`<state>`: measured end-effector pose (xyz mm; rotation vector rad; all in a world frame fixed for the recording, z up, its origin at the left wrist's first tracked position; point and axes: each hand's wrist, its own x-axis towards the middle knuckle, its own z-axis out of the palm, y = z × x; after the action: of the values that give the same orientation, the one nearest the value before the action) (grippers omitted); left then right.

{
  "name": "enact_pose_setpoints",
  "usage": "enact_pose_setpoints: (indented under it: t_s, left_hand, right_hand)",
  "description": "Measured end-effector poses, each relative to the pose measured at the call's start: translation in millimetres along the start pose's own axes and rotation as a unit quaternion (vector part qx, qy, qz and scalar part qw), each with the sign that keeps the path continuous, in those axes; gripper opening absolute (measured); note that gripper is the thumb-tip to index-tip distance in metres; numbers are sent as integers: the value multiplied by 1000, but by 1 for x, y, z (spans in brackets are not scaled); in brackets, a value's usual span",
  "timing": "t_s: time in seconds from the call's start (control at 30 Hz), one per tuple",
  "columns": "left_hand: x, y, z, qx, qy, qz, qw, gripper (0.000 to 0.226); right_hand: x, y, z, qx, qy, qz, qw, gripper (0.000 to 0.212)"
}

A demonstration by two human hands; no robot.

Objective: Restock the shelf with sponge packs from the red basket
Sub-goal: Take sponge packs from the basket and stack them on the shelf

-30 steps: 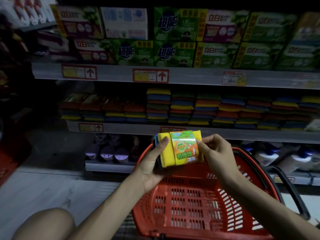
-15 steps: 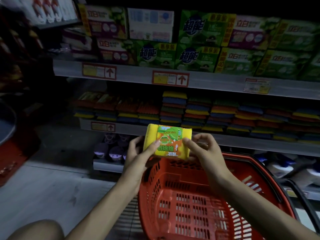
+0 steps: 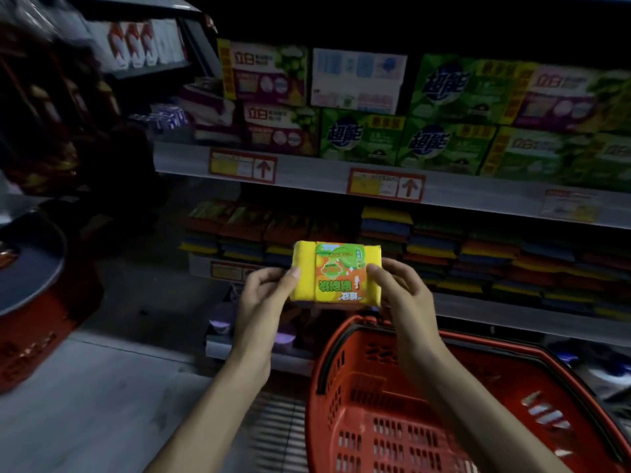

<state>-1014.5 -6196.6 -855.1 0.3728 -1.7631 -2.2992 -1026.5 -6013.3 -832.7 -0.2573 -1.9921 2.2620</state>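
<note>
I see both hands up in front of the shelves, sharing 1 sponge pack (image 3: 336,273). My left hand (image 3: 264,295) pinches the pack's left end, thumb on the yellow front face and fingers curled behind it. My right hand (image 3: 401,295) clamps the right end the same way, thumb lying across the edge of the green and orange label. The pack sits flat-on to the camera, its label upside down, held in the air above the near rim of the red basket (image 3: 392,414) and touching neither basket nor shelf. The basket stands low at the right, and the part of its mesh floor I can see is bare. Just behind the pack runs the middle shelf (image 3: 512,312), lined with stacks of sponge packs (image 3: 478,257) in yellow, blue, red and green. The shelf above carries rows of green and purple boxes (image 3: 403,138) with red price tags (image 3: 386,185) along its front edge. The picture is dim and slightly blurred.
</note>
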Motion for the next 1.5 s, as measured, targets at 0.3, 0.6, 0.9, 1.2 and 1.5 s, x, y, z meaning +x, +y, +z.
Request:
enact_pose_setpoints:
  t_s: [0.3,0.6,0.9,1.2,1.5]
  left_hand:
    - [18,10,-17,-58,-123,-42,990,50]
    - [27,7,-5,-165,5,-64,984,30]
    - [28,2,21,-178,25,-27,983,36]
    - [36,1,44,-113,52,20,992,43]
    - [43,-5,49,-23,38,35,998,50]
  right_hand:
    - [27,-13,23,205,18,68,976,30]
    - [-21,14,42,33,7,-27,999,26]
    - [-31,23,61,-66,-37,-113,991,46]
    - [-18,20,64,-46,-9,-92,995,59]
    - [0,17,58,-5,-9,-96,995,58]
